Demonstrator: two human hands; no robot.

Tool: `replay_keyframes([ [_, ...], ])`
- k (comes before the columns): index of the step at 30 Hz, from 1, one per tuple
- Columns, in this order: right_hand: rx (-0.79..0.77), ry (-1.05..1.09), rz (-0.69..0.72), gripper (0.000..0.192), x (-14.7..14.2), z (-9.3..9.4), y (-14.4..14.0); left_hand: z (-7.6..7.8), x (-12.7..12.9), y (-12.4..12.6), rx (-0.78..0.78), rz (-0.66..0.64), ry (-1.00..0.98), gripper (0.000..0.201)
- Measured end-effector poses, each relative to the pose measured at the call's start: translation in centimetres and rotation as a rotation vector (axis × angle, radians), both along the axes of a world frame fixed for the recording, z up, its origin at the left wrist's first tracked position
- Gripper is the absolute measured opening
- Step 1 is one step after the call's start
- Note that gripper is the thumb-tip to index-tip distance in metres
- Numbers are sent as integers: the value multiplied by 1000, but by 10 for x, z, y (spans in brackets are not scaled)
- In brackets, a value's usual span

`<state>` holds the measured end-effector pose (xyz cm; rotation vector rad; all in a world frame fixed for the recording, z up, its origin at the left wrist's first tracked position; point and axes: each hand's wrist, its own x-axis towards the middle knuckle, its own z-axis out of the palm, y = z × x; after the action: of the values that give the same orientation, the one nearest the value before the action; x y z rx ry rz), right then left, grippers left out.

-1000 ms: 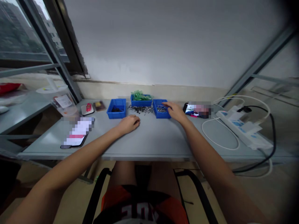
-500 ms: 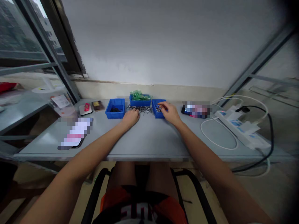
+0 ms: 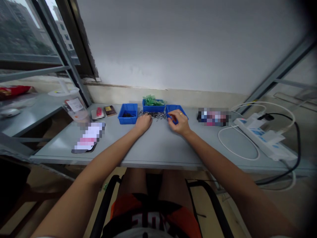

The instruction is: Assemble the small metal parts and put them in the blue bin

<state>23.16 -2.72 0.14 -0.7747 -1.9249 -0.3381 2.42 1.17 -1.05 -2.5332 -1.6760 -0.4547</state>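
Note:
A loose pile of thin, dark, shiny metal pieces lies on the table between the blue bins. My left hand rests on the tabletop at the pile's left end, fingers curled and their tips hidden. By the near left corner of the right blue bin, my right hand has thumb and forefinger brought together beside the pile; anything pinched there is too small to make out. To the left, another blue bin contains small dark parts. Behind the pile, a third blue bin holds green plastic pieces.
A phone lies at the left, near a clear plastic cup and a small dark box. Rightward are a blurred dark item and a white power strip with looping cables. A wall stands behind the table.
My right hand has come out from over the right bin, toward its near left corner and the pile. My left hand stays in place. The whole view has shifted slightly.

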Motion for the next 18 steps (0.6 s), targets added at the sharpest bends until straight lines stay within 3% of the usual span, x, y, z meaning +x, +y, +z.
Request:
replay_keyframes([
  [12,-214,-213,11,20,-4,-1,-3,-1,-3,0,16,-56,-73,28],
  [18,-322,-243,-24,24,-1,2,-5,8,-5,-7,-51,-285,-445,19],
])
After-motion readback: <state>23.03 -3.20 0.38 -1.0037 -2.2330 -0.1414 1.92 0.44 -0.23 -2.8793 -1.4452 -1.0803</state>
